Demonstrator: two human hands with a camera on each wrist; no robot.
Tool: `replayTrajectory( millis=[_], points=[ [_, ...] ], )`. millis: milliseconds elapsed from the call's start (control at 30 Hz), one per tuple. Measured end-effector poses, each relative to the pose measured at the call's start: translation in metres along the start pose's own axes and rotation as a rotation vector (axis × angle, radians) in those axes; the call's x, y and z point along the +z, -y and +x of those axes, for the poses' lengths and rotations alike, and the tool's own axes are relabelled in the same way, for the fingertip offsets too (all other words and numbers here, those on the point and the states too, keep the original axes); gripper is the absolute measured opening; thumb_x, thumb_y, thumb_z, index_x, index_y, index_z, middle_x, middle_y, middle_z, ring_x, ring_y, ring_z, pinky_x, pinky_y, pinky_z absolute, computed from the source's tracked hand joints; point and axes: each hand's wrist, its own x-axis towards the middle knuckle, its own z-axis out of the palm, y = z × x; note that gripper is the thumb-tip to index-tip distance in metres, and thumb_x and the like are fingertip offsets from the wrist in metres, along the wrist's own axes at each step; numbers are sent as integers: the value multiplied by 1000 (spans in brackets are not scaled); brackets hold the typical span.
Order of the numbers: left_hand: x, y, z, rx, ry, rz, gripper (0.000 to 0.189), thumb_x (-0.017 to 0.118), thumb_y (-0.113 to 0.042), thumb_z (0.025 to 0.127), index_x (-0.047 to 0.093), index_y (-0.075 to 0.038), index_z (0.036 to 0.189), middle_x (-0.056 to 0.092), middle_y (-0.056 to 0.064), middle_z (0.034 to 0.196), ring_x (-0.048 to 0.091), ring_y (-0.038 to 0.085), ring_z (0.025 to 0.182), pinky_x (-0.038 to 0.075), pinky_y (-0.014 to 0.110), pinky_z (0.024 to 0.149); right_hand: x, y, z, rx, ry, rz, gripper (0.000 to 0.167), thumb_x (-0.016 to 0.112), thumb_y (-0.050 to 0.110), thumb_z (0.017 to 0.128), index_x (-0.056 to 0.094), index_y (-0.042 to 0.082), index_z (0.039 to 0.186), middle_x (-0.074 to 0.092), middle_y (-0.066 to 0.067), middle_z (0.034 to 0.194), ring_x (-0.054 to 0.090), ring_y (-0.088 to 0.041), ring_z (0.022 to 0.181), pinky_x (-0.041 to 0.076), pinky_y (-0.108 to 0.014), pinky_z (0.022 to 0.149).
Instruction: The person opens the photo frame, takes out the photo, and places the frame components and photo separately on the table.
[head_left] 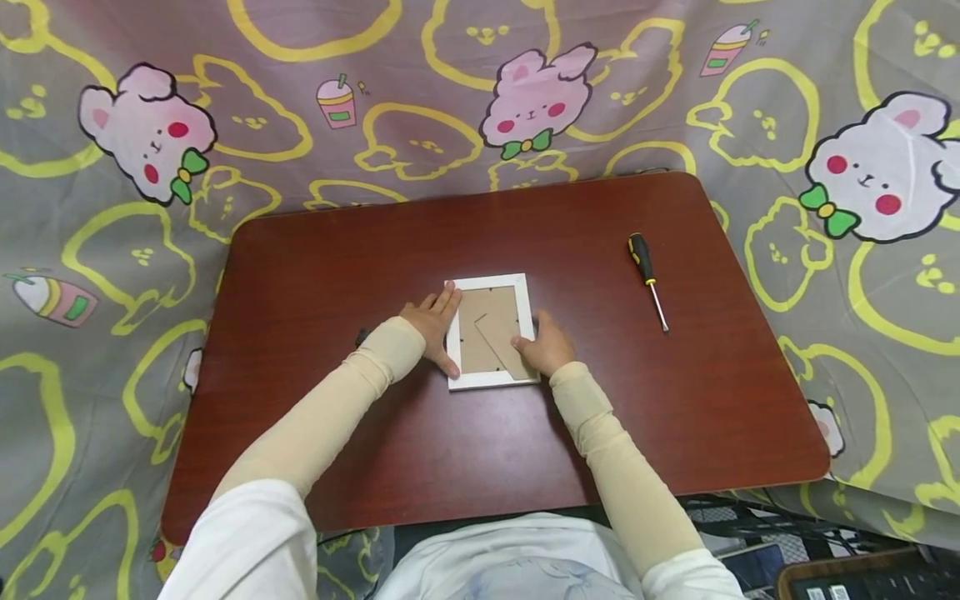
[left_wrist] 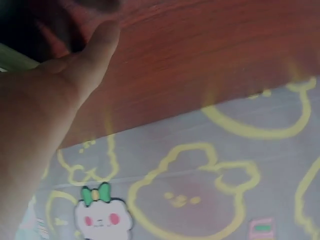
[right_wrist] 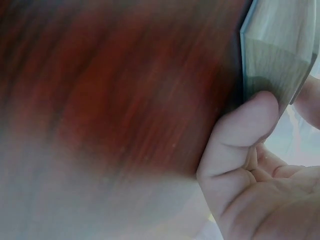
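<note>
A white picture frame (head_left: 489, 380) lies back side up in the middle of the table, showing its tan backing board (head_left: 480, 304) and an easel leg set into it. Along its left edge my left hand (head_left: 433, 323) rests with fingers spread and straight. My right hand (head_left: 551, 343) grips the lower right edge, thumb over the backing. In the right wrist view, a finger of the right hand (right_wrist: 250, 150) presses the side of the picture frame (right_wrist: 275, 60). Only part of the left hand (left_wrist: 75, 70) shows in the left wrist view, and the frame is mostly out of sight there.
On the right of the reddish-brown table (head_left: 360, 258) lies a black and yellow screwdriver (head_left: 647, 271). A small dark object (head_left: 362, 337) is partly hidden behind the left wrist. Patterned cloth (head_left: 420, 92) hangs behind the table. A keyboard (head_left: 862, 583) sits below at lower right.
</note>
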Motion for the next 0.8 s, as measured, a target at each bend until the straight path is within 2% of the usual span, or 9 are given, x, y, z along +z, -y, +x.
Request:
replayTrajectory(
  millis=[133, 233, 333, 400, 467, 533, 633, 733, 800],
  points=[
    [-1, 0, -6, -42, 8, 53, 158, 79, -81, 53, -8, -6, 161, -14, 16, 166, 22, 41, 148, 39, 59, 103, 5, 5, 2, -20, 18, 1, 61, 71, 29, 95, 46, 4, 144, 60, -23, 133, 57, -39, 119, 45, -51, 100],
    [2, 2, -6, -63, 12, 72, 160, 78, -84, 51, -9, -6, 161, -15, 15, 166, 25, 41, 147, 42, 57, 101, 4, 7, 3, -34, 59, 0, 63, 70, 30, 95, 43, 2, 145, 58, -24, 134, 56, -40, 120, 45, -51, 101],
    [6, 4, -4, -58, -10, 51, 162, 79, -83, 49, -9, -6, 161, -15, 15, 166, 27, 42, 147, 44, 57, 99, -7, 6, 6, -61, 142, -5, 67, 70, 32, 96, 40, 0, 147, 57, -26, 134, 59, -42, 115, 48, -53, 96],
    [8, 5, -3, -48, -24, 35, 162, 79, -83, 48, -9, -6, 161, -15, 15, 166, 27, 42, 146, 44, 57, 99, -19, 5, 12, -101, 184, -45, 66, 69, 34, 96, 43, -2, 145, 58, -27, 131, 61, -41, 109, 51, -52, 91],
    [8, 6, -3, -45, -26, 31, 163, 79, -84, 48, -9, -6, 161, -15, 15, 166, 26, 42, 147, 43, 57, 100, -33, 1, 23, -136, 189, -87, 61, 68, 35, 96, 49, -3, 140, 62, -26, 125, 63, -40, 103, 52, -51, 88],
    [8, 6, -3, -42, -25, 29, 162, 79, -84, 49, -10, -7, 161, -16, 15, 166, 26, 42, 147, 42, 57, 101, -51, -4, 37, -164, 124, -152, 53, 66, 36, 97, 56, -2, 132, 65, -25, 121, 63, -39, 104, 51, -50, 89],
    [4, 4, -6, -49, -20, 27, 161, 80, -82, 50, -10, -7, 161, -16, 15, 166, 25, 41, 147, 42, 57, 102, -80, -18, 65, -173, -70, -279, 44, 60, 32, 98, 59, -3, 125, 65, -27, 117, 61, -44, 108, 48, -55, 92],
    [0, -1, -8, -46, -27, 25, 158, 82, -79, 52, -7, -8, 162, -13, 14, 167, 25, 41, 147, 42, 57, 102, -110, -36, 89, -111, -248, -419, 47, 55, 28, 97, 53, -6, 130, 53, -35, 124, 54, -53, 110, 47, -63, 88],
    [-2, -5, -8, -36, -33, 22, 156, 83, -78, 54, -6, -8, 162, -12, 13, 167, 25, 40, 147, 43, 56, 101, -128, -49, 97, -52, -300, -479, 51, 53, 26, 98, 47, -8, 135, 45, -39, 126, 50, -57, 110, 46, -66, 86]
  ],
)
